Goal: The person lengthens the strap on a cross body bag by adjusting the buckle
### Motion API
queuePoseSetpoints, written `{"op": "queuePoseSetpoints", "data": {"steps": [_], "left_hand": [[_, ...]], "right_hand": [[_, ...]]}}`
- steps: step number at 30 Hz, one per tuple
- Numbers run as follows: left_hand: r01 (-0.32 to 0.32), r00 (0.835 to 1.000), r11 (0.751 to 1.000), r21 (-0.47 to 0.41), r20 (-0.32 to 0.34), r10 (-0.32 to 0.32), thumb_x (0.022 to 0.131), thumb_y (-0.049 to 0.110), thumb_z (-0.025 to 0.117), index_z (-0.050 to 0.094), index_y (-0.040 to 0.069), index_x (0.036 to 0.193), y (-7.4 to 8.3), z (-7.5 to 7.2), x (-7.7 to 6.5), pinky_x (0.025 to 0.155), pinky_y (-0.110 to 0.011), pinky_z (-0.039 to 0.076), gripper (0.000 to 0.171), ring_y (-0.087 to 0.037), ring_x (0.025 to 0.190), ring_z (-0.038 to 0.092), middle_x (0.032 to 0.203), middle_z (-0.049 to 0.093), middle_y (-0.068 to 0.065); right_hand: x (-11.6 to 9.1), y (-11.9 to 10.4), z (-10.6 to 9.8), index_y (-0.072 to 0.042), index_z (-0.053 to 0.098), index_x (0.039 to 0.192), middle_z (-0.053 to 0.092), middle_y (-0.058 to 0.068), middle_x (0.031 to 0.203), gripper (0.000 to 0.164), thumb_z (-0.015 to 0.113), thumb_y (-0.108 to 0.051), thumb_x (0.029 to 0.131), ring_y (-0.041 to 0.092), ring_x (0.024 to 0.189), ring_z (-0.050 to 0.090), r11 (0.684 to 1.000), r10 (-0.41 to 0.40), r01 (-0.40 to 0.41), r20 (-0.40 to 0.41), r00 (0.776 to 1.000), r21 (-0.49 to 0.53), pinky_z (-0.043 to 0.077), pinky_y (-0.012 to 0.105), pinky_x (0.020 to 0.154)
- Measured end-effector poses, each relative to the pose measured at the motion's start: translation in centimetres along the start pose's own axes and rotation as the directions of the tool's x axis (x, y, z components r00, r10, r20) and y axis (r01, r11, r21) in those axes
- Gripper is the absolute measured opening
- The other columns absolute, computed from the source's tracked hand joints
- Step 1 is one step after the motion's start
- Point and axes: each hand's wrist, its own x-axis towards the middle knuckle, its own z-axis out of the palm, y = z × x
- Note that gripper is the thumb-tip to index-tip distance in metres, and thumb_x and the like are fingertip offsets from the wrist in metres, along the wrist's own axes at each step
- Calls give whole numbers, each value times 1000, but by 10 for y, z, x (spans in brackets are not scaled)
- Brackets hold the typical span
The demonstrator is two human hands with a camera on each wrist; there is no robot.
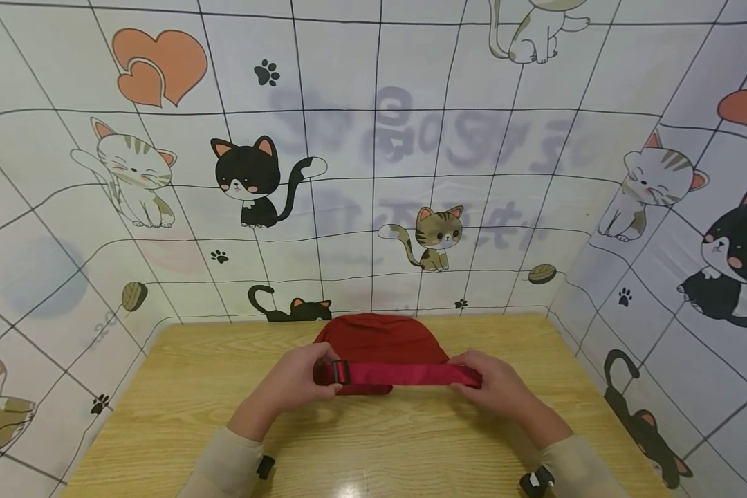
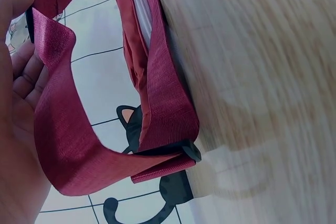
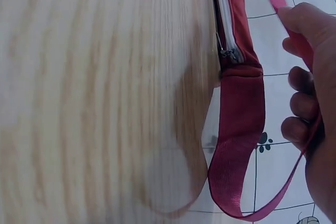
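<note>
"Bag (image 1: 380, 339) first: where is it?"

"Red, with a rounded top, at the far middle of the worktop (image 1: 361, 443). From above, its strap (image 1: 404, 374) crosses in front of it, stretched straight between two hands."

"How does each hand hold on?"

"Left hand (image 1: 299, 377): thumb and fingers pinch the strap at a black buckle (image 1: 341, 372). Right hand (image 1: 488, 384): thumb and fingers are clamped on the strap's other end."

"And closer in?"

"Both wrist views show the strap looping slackly from the hand to the bag. A second buckle (image 2: 193, 151) sits on the left loop. A white zip (image 3: 224, 9) runs along the bag's edge."

"Surroundings?"

"White cloth (image 1: 348, 69) with a grid and cartoon cats, behind and on both sides. Pale sleeves (image 1: 227, 463) cover the forearms."
</note>
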Motion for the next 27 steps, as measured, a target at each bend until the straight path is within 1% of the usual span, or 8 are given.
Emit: {"op": "queuePoseSetpoints", "data": {"steps": [6,10,13,14,17,22,24,27], "left_hand": [[0,1000,1000,-13,4,0,87,21,95,67,29,111,-1,1,0,75,-32,53,38,-7,83,63,93,68,22],[-5,1000,1000,-16,2,5,87,22,95,67,29,112,1,1,0,75,-32,53,38,-6,84,63,94,69,22],[-5,1000,1000,-13,1,5,87,23,95,67,29,112,2,1,0,75,-32,53,38,-7,83,63,93,68,22],[-5,1000,1000,-9,0,5,87,23,95,67,29,112,3,1,0,74,-32,53,38,-6,83,62,93,68,22],[-9,1000,1000,-3,-4,9,87,23,95,67,30,112,5,0,-1,74,-31,53,39,-6,82,62,93,68,22],[-28,1000,999,-20,-7,27,86,23,96,68,29,113,8,0,-1,76,-32,54,39,-5,85,64,95,69,22],[-34,999,999,-35,-4,34,87,24,96,68,29,114,9,1,-1,79,-32,55,39,-4,87,65,97,70,22],[-46,999,997,-61,-1,46,88,24,96,69,29,116,10,2,-1,82,-32,56,39,-4,91,66,100,70,22]], "right_hand": [[-4,-1,2,-19,75,132,75,-5,124,38,88,-27,97,11,105,68,999,-45,44,43,998,5,59,38,87],[-4,-3,3,-15,74,133,72,-5,111,39,88,-26,98,8,92,63,996,-36,29,82,996,88,56,32,79],[-2,-5,4,-12,72,133,68,-2,102,40,88,-24,98,12,84,58,989,-49,35,95,994,143,53,30,74],[-1,-6,4,-11,72,132,67,-1,101,40,88,-22,98,14,84,59,987,-65,51,89,994,150,54,32,74],[1,-10,4,-11,71,131,67,2,102,39,88,-22,98,21,88,61,986,-89,77,77,993,149,54,34,77],[7,-23,6,-15,70,133,64,5,103,38,86,-27,100,27,91,61,986,-44,27,99,994,166,51,33,78],[10,-30,8,-15,70,135,66,5,108,39,84,-30,102,27,96,63,983,-36,16,107,994,182,54,36,81],[18,-45,14,-13,68,138,69,4,121,41,82,-31,103,24,109,68,976,-52,28,105,993,218,59,42,92]]}}
